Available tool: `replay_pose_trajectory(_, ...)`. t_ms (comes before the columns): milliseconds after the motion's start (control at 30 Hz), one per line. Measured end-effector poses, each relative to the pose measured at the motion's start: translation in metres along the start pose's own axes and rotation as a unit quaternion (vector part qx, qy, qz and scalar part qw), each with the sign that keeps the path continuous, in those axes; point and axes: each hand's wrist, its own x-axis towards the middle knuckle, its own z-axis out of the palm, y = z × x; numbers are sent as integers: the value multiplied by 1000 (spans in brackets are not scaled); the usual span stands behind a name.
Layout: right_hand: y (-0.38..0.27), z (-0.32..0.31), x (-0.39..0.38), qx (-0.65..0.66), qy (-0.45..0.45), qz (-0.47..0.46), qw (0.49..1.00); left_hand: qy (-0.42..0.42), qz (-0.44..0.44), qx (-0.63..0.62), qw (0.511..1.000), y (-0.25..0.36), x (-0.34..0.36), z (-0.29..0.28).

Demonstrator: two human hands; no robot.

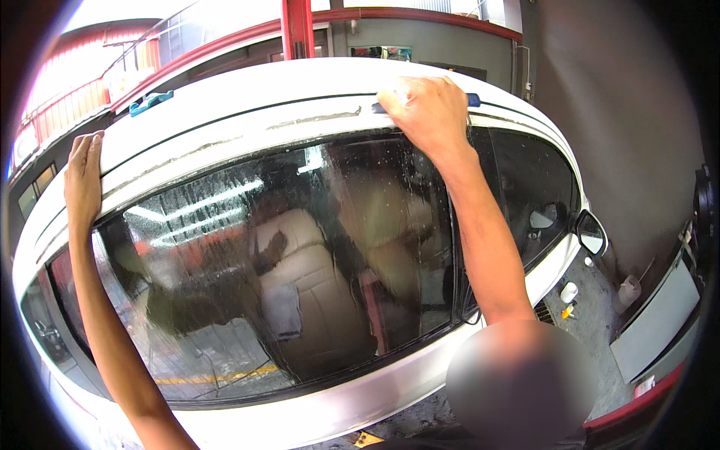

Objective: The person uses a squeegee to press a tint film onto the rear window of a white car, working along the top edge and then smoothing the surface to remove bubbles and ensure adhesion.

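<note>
A white car (247, 82) stands side-on before me, its side window (300, 262) wet with streaks and droplets. My right hand (427, 112) is closed around a dark blue hand tool (472, 100) on the roof's near edge; my fist hides most of it, so its exact kind does not show. To its left, a patchy grey strip (315, 118) runs along the roof edge above the window. Farther left, my left hand (82, 176) lies against the roof edge with its fingers stretched out, holding nothing. A small teal object (150, 103) rests on the roof.
The car's side mirror (592, 232) juts out at the right. Beyond it on the floor are a white container (568, 291), a small yellow item (568, 310) and a pale bucket (628, 292). A grey panel (652, 322) leans nearby. Behind the car rises a red post (298, 30).
</note>
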Motion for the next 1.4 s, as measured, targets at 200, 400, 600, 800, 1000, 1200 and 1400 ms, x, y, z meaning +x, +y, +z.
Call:
replay_pose_trajectory(200, -20, 7, 5, 41, -28, 18, 999, 9, -4, 24, 1000, 0, 1, -1)
replay_pose_trajectory(400, -20, 4, 5, 63, -89, 75, 991, 1, 5, 33, 999, -7, 0, 9)
replay_pose_trajectory(600, -1, -1, -9, 53, -76, 98, 991, 3, 4, 6, 1000, -1, 0, 9)
replay_pose_trajectory(800, -23, 3, 3, 32, -55, 40, 997, 0, -19, 25, 1000, 3, -1, 0)
replay_pose_trajectory(1000, -50, 8, 3, 69, -109, 35, 991, 0, 10, 14, 1000, -4, 1, 8)
replay_pose_trajectory(1200, -11, -1, 4, 24, -73, 50, 996, 0, -6, 5, 1000, 4, -1, 8)
replay_pose_trajectory(1400, -29, -1, 1, 5, -13, -3, 1000, 8, -8, 17, 1000, 1, -1, 5)
